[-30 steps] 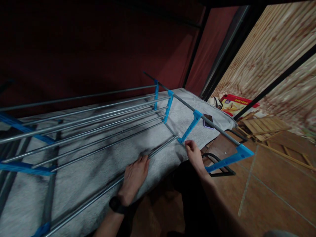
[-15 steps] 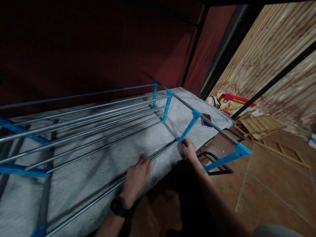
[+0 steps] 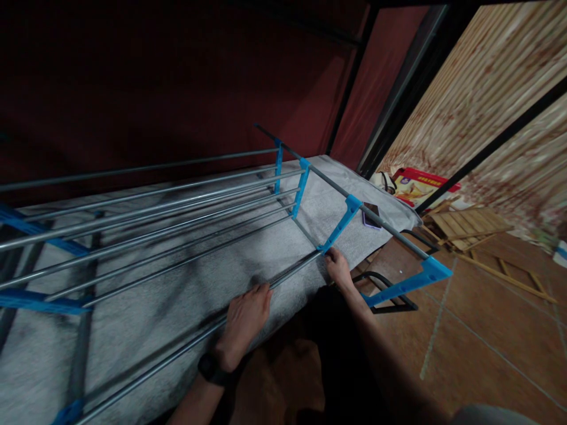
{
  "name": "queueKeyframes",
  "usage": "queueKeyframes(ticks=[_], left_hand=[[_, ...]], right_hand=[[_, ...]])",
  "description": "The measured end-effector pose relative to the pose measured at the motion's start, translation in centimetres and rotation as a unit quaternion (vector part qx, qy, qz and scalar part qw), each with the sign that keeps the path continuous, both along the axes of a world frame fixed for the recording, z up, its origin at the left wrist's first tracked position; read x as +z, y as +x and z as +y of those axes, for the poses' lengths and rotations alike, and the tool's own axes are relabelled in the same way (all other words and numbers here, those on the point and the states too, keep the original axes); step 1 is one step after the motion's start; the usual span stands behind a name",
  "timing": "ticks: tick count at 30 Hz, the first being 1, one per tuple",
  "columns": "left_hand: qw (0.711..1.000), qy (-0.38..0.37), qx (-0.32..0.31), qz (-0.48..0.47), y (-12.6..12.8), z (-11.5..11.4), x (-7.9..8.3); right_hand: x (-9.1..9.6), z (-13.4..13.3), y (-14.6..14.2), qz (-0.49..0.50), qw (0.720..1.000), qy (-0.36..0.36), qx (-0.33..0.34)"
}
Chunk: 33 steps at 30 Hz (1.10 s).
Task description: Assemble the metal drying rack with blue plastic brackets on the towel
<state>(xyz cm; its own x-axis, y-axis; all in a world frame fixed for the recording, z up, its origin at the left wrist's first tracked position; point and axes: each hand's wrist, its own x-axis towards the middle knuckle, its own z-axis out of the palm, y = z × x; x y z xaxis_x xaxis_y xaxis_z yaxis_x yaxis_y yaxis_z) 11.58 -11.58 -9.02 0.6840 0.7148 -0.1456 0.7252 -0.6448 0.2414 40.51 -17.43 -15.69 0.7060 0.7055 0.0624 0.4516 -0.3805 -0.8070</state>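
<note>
The left hand (image 3: 248,317) (a dark watch (image 3: 212,369) circles its wrist) holds the near metal tube (image 3: 290,274); the right hand (image 3: 337,267) curls at the tube's right end, beside a blue bracket's (image 3: 340,227) foot. Parallel bars (image 3: 110,219) run above gray cloth (image 3: 248,260); a phone (image 3: 371,215) lies far right.

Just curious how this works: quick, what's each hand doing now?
Left hand: closed over the near metal tube.
Right hand: curled at the foot of the blue bracket; grip can't be told.

A phone (image 3: 368,221) lies on grey cloth (image 3: 328,203), a red-and-yellow box (image 3: 416,188) and wooden slats (image 3: 472,227) beyond.
</note>
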Motion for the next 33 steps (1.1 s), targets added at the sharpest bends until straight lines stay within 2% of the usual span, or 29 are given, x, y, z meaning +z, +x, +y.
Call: queueKeyframes(ticks=[7, 19, 33], left_hand=[[1.0, -0.005, -0.004, 0.011, 0.05, 0.02, -0.24], [0.999, -0.028, 0.014, 0.02, 0.17, 0.03, 0.28], [1.0, 0.005, -0.003, 0.012, 0.45, -0.1, -0.04]], right_hand=[[0.03, 0.0, 0.01, 0.005, 1.0, 0.0, -0.001], [-0.3, -0.03, 0.01, -0.004, 1.0, 0.011, -0.001], [0.02, -0.09, -0.22, -0.029, 0.999, 0.013, -0.001]])
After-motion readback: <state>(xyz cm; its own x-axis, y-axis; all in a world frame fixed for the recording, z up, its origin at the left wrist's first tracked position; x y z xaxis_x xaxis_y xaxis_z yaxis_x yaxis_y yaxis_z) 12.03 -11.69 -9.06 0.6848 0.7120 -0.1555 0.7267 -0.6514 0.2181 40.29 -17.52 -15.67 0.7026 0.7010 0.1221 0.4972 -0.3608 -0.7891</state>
